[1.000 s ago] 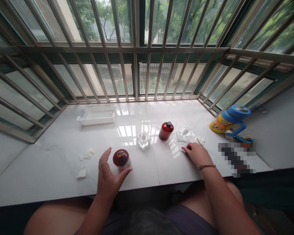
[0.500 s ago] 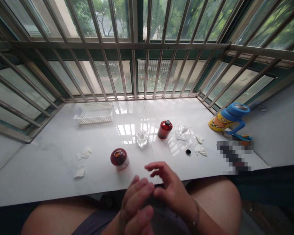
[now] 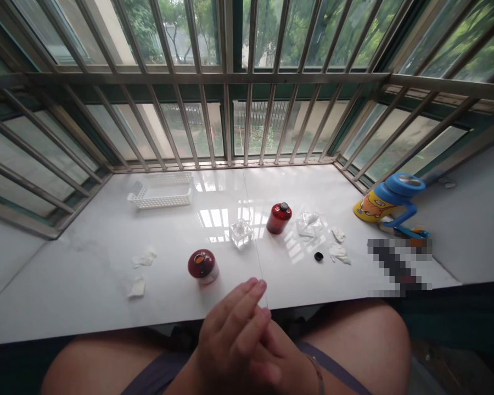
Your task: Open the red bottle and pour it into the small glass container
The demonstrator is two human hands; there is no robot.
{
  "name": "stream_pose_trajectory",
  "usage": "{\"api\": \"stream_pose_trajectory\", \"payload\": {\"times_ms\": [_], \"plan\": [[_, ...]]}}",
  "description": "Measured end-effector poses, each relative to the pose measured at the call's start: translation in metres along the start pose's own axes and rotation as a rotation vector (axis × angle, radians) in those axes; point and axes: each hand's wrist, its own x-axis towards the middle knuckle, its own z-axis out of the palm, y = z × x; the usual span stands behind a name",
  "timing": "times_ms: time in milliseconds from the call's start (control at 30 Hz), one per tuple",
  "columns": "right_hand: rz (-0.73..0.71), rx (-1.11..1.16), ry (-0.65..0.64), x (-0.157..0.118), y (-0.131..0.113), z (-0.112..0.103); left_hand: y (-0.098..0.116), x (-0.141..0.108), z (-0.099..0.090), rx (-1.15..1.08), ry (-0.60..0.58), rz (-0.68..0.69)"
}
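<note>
My left hand (image 3: 233, 329) lies across my right hand (image 3: 286, 354) just in front of the table edge. The left fingers are closed together over the right hand, with no object visible between them. Most of the right fingers are hidden behind the left hand. Closest to my hands stands an uncapped dark red bottle (image 3: 202, 265) with an orange-rimmed opening. Beyond it are a clear square glass bottle (image 3: 241, 235) and a second red bottle (image 3: 279, 218) with a dark top. A small black cap (image 3: 318, 257) rests to the right.
A white perforated basket (image 3: 162, 193) sits at the back left. Crumpled tissues (image 3: 145, 257) lie at left, more tissue (image 3: 339, 253) at right beside clear plastic wrap (image 3: 308, 225). A blue and yellow bottle (image 3: 389, 197) stands by the right wall. Metal window bars (image 3: 247, 123) border the table (image 3: 78, 291).
My hands, slightly apart before, have come together, the left over the right. The view has shifted a little; the things on the table have stayed in place.
</note>
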Motion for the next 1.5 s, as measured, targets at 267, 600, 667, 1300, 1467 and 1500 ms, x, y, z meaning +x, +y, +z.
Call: {"api": "stream_pose_trajectory", "payload": {"times_ms": [267, 600, 667, 1300, 1467, 1500], "plan": [[0.056, 0.229, -0.057, -0.001, 0.011, -0.008, -0.024, -0.010, -0.013, 0.139, -0.070, -0.030], [-0.148, -0.530, 0.182, 0.033, 0.008, -0.038, -0.021, -0.046, -0.002, 0.061, -0.144, -0.409], [-0.238, -0.651, 0.356, 0.051, 0.004, -0.056, -0.018, -0.050, -0.002, 0.040, -0.167, -0.424], [-0.240, -0.722, 0.718, 0.145, 0.044, -0.108, -0.004, -0.055, 0.024, 0.086, -0.233, -0.135], [-0.256, -0.774, 0.754, 0.090, 0.049, -0.098, -0.006, -0.037, 0.033, 0.008, -0.273, -0.229], [-0.260, -0.790, 0.760, 0.078, 0.051, -0.096, -0.008, -0.033, 0.035, 0.018, -0.286, -0.234]]}}
